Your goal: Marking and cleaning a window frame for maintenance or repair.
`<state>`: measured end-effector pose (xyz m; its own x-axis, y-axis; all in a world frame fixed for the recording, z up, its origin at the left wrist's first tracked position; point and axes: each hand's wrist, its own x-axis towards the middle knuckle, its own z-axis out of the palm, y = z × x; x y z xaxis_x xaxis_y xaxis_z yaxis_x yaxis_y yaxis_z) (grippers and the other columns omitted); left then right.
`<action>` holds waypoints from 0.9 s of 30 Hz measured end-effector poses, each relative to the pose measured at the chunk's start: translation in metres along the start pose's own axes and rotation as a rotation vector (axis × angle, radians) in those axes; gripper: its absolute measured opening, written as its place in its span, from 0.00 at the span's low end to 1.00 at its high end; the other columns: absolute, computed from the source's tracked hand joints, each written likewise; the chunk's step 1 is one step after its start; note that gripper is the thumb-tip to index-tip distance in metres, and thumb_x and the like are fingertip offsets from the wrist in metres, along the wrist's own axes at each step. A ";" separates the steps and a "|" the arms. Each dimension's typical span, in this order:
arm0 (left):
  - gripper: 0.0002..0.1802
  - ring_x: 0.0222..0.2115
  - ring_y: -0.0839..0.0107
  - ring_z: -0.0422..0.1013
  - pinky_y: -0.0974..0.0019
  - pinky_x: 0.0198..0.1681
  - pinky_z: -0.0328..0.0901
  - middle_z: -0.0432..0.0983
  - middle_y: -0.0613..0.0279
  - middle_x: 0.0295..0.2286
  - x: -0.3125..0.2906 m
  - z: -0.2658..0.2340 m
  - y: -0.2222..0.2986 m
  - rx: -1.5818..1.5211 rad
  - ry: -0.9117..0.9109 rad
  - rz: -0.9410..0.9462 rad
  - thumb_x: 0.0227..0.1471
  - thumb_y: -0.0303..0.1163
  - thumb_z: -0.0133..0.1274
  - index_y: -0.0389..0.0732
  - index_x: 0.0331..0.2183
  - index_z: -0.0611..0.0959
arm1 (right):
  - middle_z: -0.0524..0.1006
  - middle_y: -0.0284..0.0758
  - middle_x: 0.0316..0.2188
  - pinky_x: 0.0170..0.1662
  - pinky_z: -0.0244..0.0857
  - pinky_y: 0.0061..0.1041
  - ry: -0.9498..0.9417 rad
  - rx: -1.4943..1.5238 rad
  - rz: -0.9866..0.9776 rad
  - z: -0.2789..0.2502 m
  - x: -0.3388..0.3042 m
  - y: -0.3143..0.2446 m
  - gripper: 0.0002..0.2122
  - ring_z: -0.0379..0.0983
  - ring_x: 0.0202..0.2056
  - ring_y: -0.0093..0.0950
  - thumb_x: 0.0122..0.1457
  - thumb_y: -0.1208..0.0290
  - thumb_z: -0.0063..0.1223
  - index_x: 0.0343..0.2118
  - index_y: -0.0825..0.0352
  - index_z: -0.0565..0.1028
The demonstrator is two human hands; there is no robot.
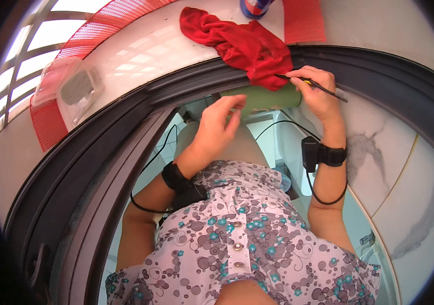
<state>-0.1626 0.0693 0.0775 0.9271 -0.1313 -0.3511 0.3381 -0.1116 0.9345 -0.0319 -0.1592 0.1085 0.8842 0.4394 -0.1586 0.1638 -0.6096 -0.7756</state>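
1. Right hand (317, 90): fingers pinched round a thin dark brush (314, 85), bristled tip pointing right, handle end reaching left toward the red cloth (242, 43); same hand wrapped over the right end of a green roll (267, 97).
2. Left hand (219, 124): holding nothing, fingers loosely spread and slightly curled, fingertips just at the near left part of the green roll; touching or not, cannot tell.
3. Green roll: lying crosswise against the dark window frame (125, 132), just near of the red cloth, between the two hands.
4. Red cloth: crumpled on the white sill (140, 51), far of the frame, one end drooping over the frame's edge beside the right thumb.
5. Far left on the sill: clear plastic box (69, 89) with something grey inside, resting on red mesh matting (49, 124).
6. Far centre: base of a blue and red container (255, 7), cut off by the top edge, next to another piece of red mesh.
7. Both wrists: black straps with small black units and thin black cables trailing down.
8. Right side: white marble-patterned wall (405, 178) with grey veins.
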 end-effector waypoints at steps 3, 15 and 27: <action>0.21 0.49 0.47 0.66 0.54 0.49 0.63 0.65 0.43 0.50 -0.011 -0.010 -0.001 0.387 0.046 0.225 0.46 0.18 0.52 0.34 0.45 0.75 | 0.76 0.34 0.22 0.27 0.63 0.21 -0.041 0.088 0.075 0.005 0.004 0.007 0.04 0.70 0.22 0.22 0.52 0.80 0.55 0.31 0.70 0.80; 0.14 0.52 0.40 0.61 0.49 0.53 0.56 0.67 0.30 0.47 -0.010 -0.015 -0.014 1.420 0.027 0.001 0.42 0.28 0.53 0.29 0.33 0.75 | 0.78 0.31 0.23 0.27 0.64 0.17 -0.115 0.259 0.124 0.018 0.013 0.022 0.05 0.70 0.22 0.18 0.53 0.81 0.55 0.32 0.70 0.81; 0.14 0.53 0.41 0.58 0.47 0.51 0.55 0.66 0.32 0.48 -0.019 -0.019 -0.026 1.161 0.158 0.139 0.38 0.27 0.57 0.31 0.31 0.77 | 0.79 0.35 0.23 0.27 0.65 0.20 -0.215 0.299 -0.061 0.071 0.026 0.001 0.05 0.72 0.22 0.20 0.51 0.81 0.57 0.31 0.71 0.81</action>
<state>-0.1863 0.0938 0.0609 0.9816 -0.0986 -0.1634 -0.0416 -0.9460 0.3214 -0.0400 -0.1015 0.0602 0.7595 0.6168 -0.2067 0.0504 -0.3726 -0.9266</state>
